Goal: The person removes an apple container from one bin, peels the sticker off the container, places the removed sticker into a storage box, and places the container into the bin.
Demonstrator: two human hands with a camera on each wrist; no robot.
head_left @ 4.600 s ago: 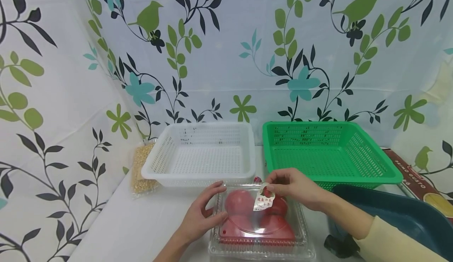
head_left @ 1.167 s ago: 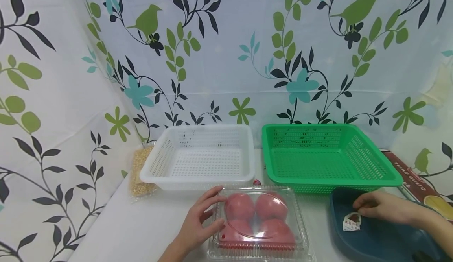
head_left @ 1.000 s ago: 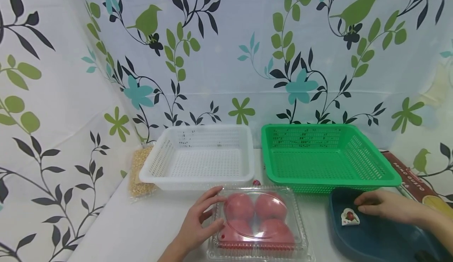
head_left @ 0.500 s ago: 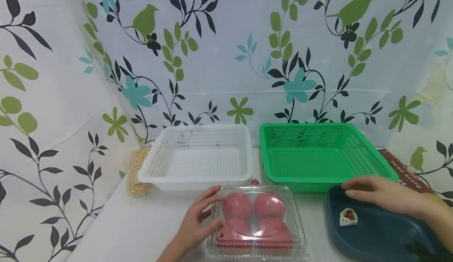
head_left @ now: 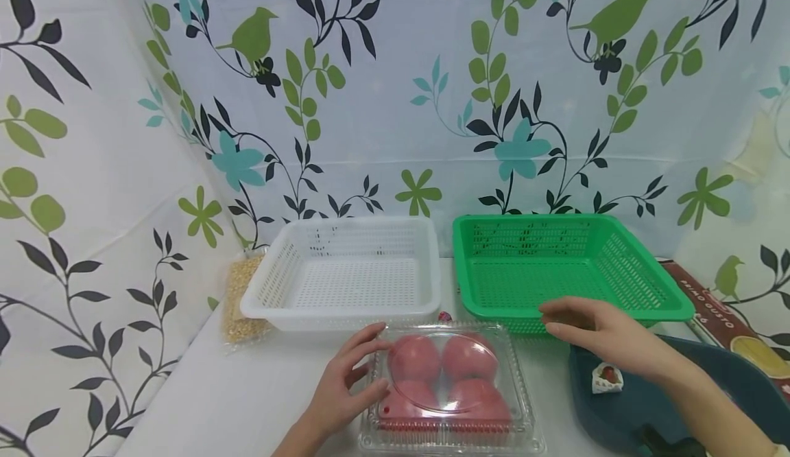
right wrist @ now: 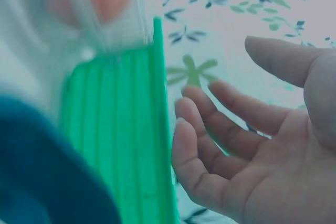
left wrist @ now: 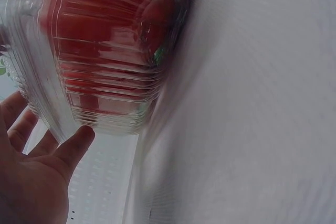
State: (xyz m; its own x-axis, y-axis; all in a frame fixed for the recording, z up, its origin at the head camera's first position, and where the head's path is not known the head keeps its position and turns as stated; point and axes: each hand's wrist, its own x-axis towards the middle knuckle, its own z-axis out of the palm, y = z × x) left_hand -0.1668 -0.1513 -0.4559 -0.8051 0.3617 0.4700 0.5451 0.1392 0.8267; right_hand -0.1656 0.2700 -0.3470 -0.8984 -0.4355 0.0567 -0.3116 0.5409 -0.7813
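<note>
A clear plastic clamshell box [head_left: 453, 412] of tomatoes [head_left: 415, 359] sits lidded on the table, front and centre. My left hand [head_left: 345, 385] rests at its left side, thumb and fingertips right at the rim; in the left wrist view, the thumb [left wrist: 79, 142] meets the ribbed edge. My right hand [head_left: 607, 337] is in the air over the front of the green basket [head_left: 469, 285] and the blue tray [head_left: 617, 429], fingers gently bent and holding nothing. A crumpled white sticker [head_left: 607, 379] with a red fruit picture lies in that tray, below my right wrist.
Behind the box stands a white perforated basket [head_left: 259, 306], left of the green one. A bag of pale yellow grains [head_left: 241, 299] lies at far left. A brown printed box [head_left: 710, 299] is at right. A dark object [head_left: 669, 443] shows at the tray's front.
My right hand has peeled the sticker from the box lid, let it fall into the blue tray, and moved back leftward. My left hand stays at the box.
</note>
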